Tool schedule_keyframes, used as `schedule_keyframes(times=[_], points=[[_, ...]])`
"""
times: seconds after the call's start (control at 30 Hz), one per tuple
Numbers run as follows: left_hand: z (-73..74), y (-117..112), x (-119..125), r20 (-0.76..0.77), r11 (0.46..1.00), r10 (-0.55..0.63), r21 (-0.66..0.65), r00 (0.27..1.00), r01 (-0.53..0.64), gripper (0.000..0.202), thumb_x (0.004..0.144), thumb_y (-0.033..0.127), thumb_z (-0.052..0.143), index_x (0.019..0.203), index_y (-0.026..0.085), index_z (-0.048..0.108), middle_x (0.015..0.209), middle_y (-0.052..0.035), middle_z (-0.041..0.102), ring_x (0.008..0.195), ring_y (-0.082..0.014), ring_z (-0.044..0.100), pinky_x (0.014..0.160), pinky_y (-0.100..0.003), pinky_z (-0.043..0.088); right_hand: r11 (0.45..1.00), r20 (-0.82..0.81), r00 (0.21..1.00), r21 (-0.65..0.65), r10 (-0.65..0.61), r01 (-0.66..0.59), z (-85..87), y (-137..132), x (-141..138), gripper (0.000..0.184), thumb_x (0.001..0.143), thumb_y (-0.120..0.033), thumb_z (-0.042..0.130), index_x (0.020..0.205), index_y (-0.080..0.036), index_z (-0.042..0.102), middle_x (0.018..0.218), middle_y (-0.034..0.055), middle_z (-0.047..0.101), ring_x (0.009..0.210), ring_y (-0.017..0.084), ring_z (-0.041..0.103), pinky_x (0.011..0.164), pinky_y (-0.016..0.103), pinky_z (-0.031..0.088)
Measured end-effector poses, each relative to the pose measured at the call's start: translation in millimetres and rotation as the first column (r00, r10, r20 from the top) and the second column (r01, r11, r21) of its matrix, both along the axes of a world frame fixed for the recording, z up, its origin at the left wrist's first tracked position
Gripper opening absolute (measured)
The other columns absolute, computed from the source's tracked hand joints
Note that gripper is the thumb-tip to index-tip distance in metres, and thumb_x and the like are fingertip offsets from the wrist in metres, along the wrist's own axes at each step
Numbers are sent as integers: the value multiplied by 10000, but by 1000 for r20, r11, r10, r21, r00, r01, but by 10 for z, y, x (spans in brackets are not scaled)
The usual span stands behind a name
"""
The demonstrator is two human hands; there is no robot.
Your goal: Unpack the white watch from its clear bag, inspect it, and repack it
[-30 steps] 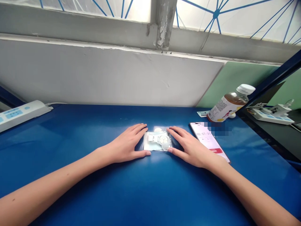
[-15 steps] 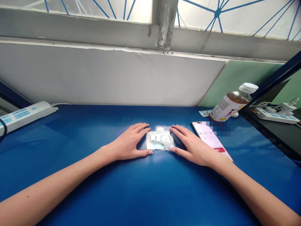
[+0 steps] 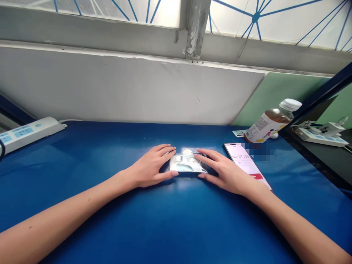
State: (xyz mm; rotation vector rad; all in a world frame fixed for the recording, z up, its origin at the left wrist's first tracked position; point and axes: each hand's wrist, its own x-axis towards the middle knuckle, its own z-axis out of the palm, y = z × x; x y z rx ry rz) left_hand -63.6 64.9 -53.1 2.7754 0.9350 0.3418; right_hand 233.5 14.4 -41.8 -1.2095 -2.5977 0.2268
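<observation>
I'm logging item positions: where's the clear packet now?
In the head view, the clear packet is just below centre, between the left hand and the right hand, left of the phone.

Frosted windowpanes: here comes daylight from the top, the pane left of the mullion blazing near-white!
White wall panel: backlit, sitting in flat grey shade beneath the sill.
Blue tabletop: pale sheen toward the far side, glossy mid-table, sinking to dark navy nearer.
Clear plastic packet: oh, bright glints all over it, washing out its detail.
Left hand and right hand: cleanly in focus, soft shadow below the forearms.
Smartphone: screen glowing, timer digits legible, pixelated blocks beside it.
Frame edges: wide-angle stretch, forearms elongated, the power strip at far right soft.
</observation>
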Motion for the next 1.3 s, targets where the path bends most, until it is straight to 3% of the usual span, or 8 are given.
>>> schedule_keyframes(times=[0.13, 0.27, 0.43, 0.53, 0.6, 0.83, 1.0, 1.3], points=[[12, 3, -13, 53, 999, -47, 12, 997, 47, 614, 1014, 574, 361, 1372, 113, 551, 1448, -177, 520, 1377, -349, 418, 1115, -514, 378, 996, -143, 988, 72, 58, -48, 22, -9, -41, 318, 1015, -258, 483, 1301, -212, 615, 1294, 103, 676, 1167, 255, 634, 978, 431, 529], [17, -24, -5, 91, 999, -41, 3, 995, 41, 526, 1003, 499, 449, 1378, 139, 528, 1420, -167, 541, 1340, -330, 467, 1102, -497, 401, 999, -391, 919, -38, -45, 33, 15, -30, -71, 244, 998, -264, 526, 1193, -223, 668, 1183, 68, 736, 1073, 225, 686, 922, 367, 553], [-9, -62, -2, 153, 998, 49, -58, 987, -41, 797, 926, 458, 612, 1556, 181, 210, 1478, -174, 475, 1357, -315, 460, 1087, -475, 429, 946, -543, 797, -304, -267, 110, -6, -30, -101, 226, 981, -332, 544, 1145, -224, 655, 1021, 50, 771, 916, 225, 728, 795, 347, 591], [-22, -74, -10, 205, 996, 46, -81, 978, -30, 975, 891, 422, 661, 1586, 230, 5, 1465, -159, 487, 1340, -299, 486, 1080, -474, 438, 919, -551, 777, -383, -304, 88, -16, -19, -111, 293, 979, -342, 531, 1237, -222, 601, 1009, 61, 774, 950, 243, 728, 791, 363, 596], [-20, -77, -13, 227, 997, 33, -78, 973, -16, 1008, 877, 399, 675, 1584, 245, -27, 1467, -154, 484, 1332, -297, 497, 1078, -478, 440, 915, -537, 785, -394, -309, 91, -25, -16, -117, 341, 980, -343, 522, 1298, -228, 566, 1006, 62, 774, 938, 247, 728, 800, 384, 596], [12, -69, 4, 195, 998, 6, -60, 981, 6, 692, 843, 392, 714, 1438, 211, 409, 1414, -137, 535, 1300, -306, 517, 1071, -449, 457, 955, -442, 860, -252, -254, 153, -103, -15, -128, 378, 996, -340, 485, 1353, -229, 538, 1116, 83, 736, 1013, 255, 701, 896, 422, 574], [31, -57, 23, 180, 998, 8, -68, 984, 5, 664, 810, 445, 744, 1353, 171, 478, 1346, -155, 577, 1268, -325, 532, 1048, -461, 469, 990, -228, 963, -15, -141, 142, -89, -24, -101, 431, 1012, -336, 434, 1416, -193, 477, 1412, 148, 568, 1318, 297, 518, 1082, 511, 464], [36, -40, 30, 157, 998, -11, -56, 988, 20, 643, 815, 463, 734, 1328, 163, 488, 1339, -158, 583, 1264, -330, 527, 1041, -459, 462, 990, -105, 985, 23, -135, 138, -39, -33, -80, 473, 998, -384, 472, 1433, -200, 465, 1465, 168, 503, 1371, 329, 453, 1091, 555, 450]])
